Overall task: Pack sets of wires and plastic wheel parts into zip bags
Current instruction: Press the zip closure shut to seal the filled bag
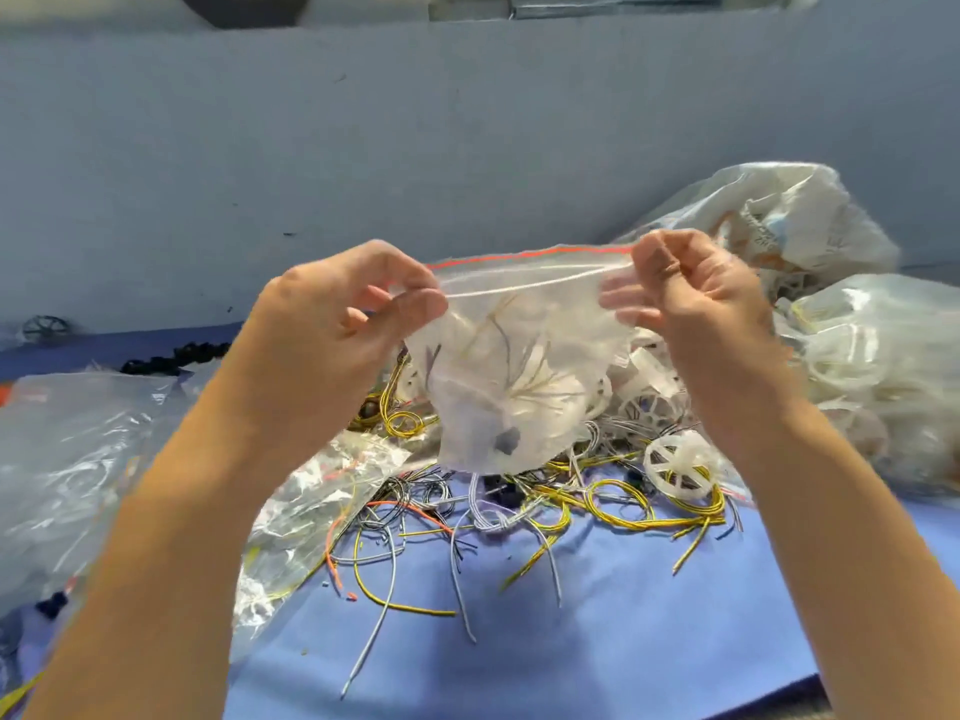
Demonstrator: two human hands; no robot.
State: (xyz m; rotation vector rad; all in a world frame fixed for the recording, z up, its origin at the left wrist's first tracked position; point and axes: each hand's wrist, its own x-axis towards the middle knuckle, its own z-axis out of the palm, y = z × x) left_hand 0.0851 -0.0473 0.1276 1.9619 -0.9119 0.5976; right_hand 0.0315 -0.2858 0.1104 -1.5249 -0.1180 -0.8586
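A clear plastic zip bag with a red strip along its mouth (pixel 509 366) hangs in the air above the blue bench (pixel 597 641), between both hands. The left hand (pixel 343 309) pinches the left end of the mouth with curled fingers (pixel 415 309), and the right hand (pixel 691 293) pinches the right end. Thin wires and some white plastic show blurred inside the bag. Under it lie loose yellow and grey wires (pixel 623 506) and a white spoked plastic wheel (pixel 678 467).
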